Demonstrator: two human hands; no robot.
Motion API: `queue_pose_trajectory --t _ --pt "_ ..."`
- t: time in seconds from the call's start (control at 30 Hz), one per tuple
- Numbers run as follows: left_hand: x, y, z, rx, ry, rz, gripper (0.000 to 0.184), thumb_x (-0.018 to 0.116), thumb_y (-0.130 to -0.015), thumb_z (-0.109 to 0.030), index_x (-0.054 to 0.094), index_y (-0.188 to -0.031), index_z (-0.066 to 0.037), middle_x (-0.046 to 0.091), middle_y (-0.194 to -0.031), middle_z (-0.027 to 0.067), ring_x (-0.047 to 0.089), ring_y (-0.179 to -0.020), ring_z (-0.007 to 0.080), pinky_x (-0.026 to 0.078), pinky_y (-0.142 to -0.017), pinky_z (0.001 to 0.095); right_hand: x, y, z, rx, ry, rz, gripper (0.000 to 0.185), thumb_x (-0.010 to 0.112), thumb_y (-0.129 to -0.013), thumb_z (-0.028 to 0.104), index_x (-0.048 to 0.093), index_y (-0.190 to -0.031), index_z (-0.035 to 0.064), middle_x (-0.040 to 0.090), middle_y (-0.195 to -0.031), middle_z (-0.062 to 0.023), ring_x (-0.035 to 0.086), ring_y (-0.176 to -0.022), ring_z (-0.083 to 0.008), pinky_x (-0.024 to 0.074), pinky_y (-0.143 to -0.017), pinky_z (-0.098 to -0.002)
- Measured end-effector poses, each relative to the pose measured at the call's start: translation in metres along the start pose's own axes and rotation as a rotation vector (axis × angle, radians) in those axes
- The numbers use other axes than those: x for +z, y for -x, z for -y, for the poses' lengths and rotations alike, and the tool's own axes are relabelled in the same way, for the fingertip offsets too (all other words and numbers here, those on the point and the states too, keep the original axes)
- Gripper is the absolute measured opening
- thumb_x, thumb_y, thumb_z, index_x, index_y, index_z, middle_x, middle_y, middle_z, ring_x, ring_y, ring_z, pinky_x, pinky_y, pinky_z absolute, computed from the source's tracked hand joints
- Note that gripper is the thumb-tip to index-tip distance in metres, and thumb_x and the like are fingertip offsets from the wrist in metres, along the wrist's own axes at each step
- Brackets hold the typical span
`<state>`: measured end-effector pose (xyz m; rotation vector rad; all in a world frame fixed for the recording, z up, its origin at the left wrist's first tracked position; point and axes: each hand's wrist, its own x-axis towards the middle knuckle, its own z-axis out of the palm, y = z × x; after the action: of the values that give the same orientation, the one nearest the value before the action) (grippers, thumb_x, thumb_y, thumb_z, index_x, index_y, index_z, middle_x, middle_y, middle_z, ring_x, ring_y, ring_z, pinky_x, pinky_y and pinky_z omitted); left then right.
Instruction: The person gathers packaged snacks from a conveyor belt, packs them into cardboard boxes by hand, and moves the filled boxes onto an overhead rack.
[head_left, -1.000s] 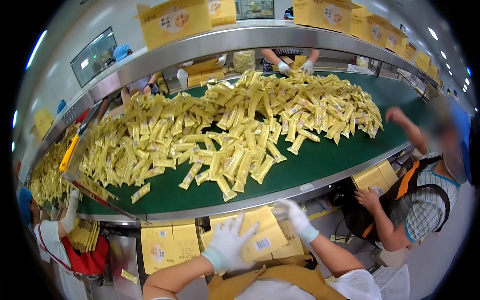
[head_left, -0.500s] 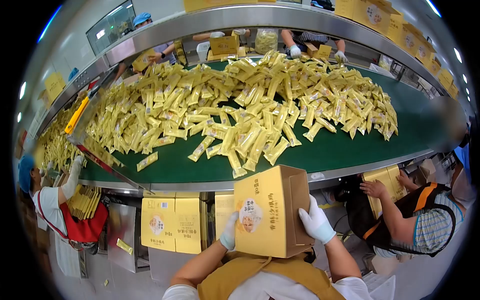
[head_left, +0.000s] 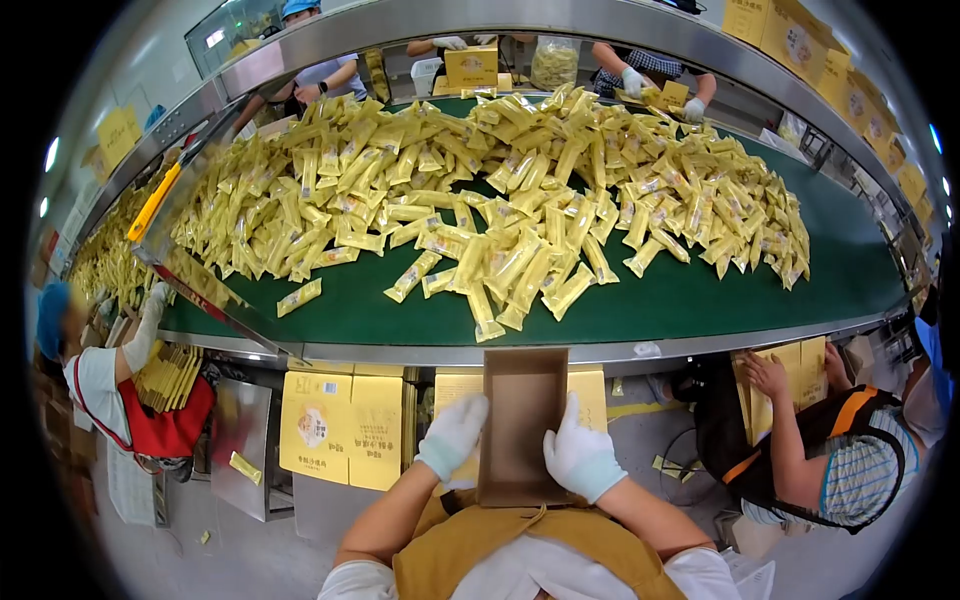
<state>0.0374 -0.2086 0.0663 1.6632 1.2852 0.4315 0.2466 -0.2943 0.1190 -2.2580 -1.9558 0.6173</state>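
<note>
Just beyond the apron (head_left: 440, 565), the left hand (head_left: 455, 435) and right hand (head_left: 583, 455) held the box (head_left: 522, 430) between them, equally near, its open side facing up. Its long axis ran toward the belt (head_left: 650, 310), where the packets (head_left: 515, 262) lay heaped past its far end.

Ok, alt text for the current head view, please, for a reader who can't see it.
A person's gloved left hand and right hand hold an open cardboard box between them, its brown inside facing the camera. Beyond it, yellow packets lie heaped on a green surface, with other people around.
</note>
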Motion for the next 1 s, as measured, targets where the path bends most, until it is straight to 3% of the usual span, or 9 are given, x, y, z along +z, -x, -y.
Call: queue_pose_trajectory --t 0.2,0.33,0.37,0.47,0.57,0.67,0.77,0.87,1.0 --pt "-0.019 0.008 -0.004 -0.008 0.169 0.081 0.040 0.055 -0.100 -0.034 0.061 -0.116 0.003 0.068 -0.091 0.0216 0.067 -0.084 0.0334 0.051 -0.077 0.0430 0.017 0.004 -0.062 -0.041 -0.329 -0.080 0.070 0.055 -0.098 0.035 0.030 -0.147 -0.0086 0.067 -0.072 -0.0252 0.066 -0.064 -0.0461 0.0553 -0.065 -0.0523" --pt "0.018 0.016 0.098 0.030 0.207 -0.042 0.036 0.051 -0.103 -0.027 0.059 -0.122 0.003 0.067 -0.108 0.0222 0.066 -0.098 0.0332 0.051 -0.082 0.0422 0.076 -0.001 -0.112 0.005 -1.205 -0.111 0.056 0.052 -0.103 0.035 0.043 -0.141 -0.0036 0.067 -0.116 -0.0251 0.066 -0.105 -0.0365 0.0518 -0.092 -0.0407" --pt "0.027 0.013 0.113 0.105 0.103 -0.126 0.036 0.049 -0.104 -0.025 0.058 -0.124 0.004 0.067 -0.114 0.0224 0.065 -0.102 0.0331 0.051 -0.085 0.0420 0.093 -0.004 -0.118 0.169 -1.144 -0.078 0.053 0.051 -0.104 0.034 0.045 -0.139 -0.0051 0.063 -0.124 -0.0167 0.060 -0.112 -0.0269 0.0467 -0.099 -0.0356" --pt "0.075 0.000 0.067 -0.046 0.286 -0.399 0.043 0.051 -0.101 -0.016 0.050 -0.140 0.003 0.059 -0.131 0.0247 0.058 -0.116 0.0409 0.044 -0.103 0.0432 0.136 -0.022 -0.104 0.000 -0.708 -0.277 0.046 0.039 -0.107 0.026 0.045 -0.141 -0.0043 0.057 -0.132 -0.0222 0.058 -0.117 -0.0350 0.0456 -0.102 -0.0397" --pt "0.062 -0.040 0.049 0.320 -0.232 -0.554 0.051 0.059 -0.094 -0.008 0.047 -0.143 0.004 0.054 -0.137 0.0257 0.054 -0.121 0.0436 0.043 -0.106 0.0441 0.090 -0.062 -0.088 -0.049 -0.503 -0.392 0.048 0.056 -0.098 0.016 0.046 -0.143 0.0028 0.055 -0.132 -0.0236 0.053 -0.121 -0.0419 0.0421 -0.104 -0.0466" --pt "0.004 -0.102 0.013 0.542 -0.226 -0.618 0.057 0.069 -0.087 -0.010 0.049 -0.139 0.004 0.053 -0.138 0.0250 0.048 -0.129 0.0422 0.039 -0.110 0.0481 0.026 -0.132 -0.097 -0.287 -0.250 -0.686 0.056 0.067 -0.088 0.011 0.050 -0.141 0.0065 0.056 -0.127 -0.0201 0.053 -0.116 -0.0409 0.0428 -0.101 -0.0472" --pt "-0.012 -0.162 -0.024 0.623 -0.348 -0.352 0.075 0.083 -0.074 -0.036 0.055 -0.140 -0.014 0.042 -0.148 0.0220 0.038 -0.138 0.0459 0.033 -0.112 0.0535 -0.013 -0.202 -0.096 -0.267 -0.186 -0.543 0.059 0.074 -0.085 0.026 0.053 -0.138 0.0087 0.051 -0.137 -0.0227 0.047 -0.127 -0.0425 0.0394 -0.107 -0.0487" --pt "0.000 -0.205 -0.047 0.459 -0.635 -0.295 0.084 0.084 -0.065 -0.047 0.055 -0.140 -0.023 0.033 -0.154 0.0210 0.029 -0.142 0.0501 0.030 -0.112 0.0600 -0.001 -0.281 -0.104 -0.147 -0.222 -0.379 0.075 0.071 -0.080 0.060 0.052 -0.141 0.0190 0.037 -0.153 -0.0227 0.033 -0.140 -0.0476 0.0286 -0.113 -0.0588" --pt "-0.013 -0.259 -0.031 0.330 -0.712 -0.275 0.088 0.082 -0.059 -0.046 0.053 -0.141 -0.034 0.029 -0.158 0.0202 0.026 -0.143 0.0507 0.030 -0.111 0.0592 -0.016 -0.328 -0.091 0.058 -0.175 -0.242 0.081 0.064 -0.078 0.071 0.048 -0.144 0.0278 0.026 -0.161 -0.0201 0.026 -0.147 -0.0456 0.0160 -0.111 -0.0723"
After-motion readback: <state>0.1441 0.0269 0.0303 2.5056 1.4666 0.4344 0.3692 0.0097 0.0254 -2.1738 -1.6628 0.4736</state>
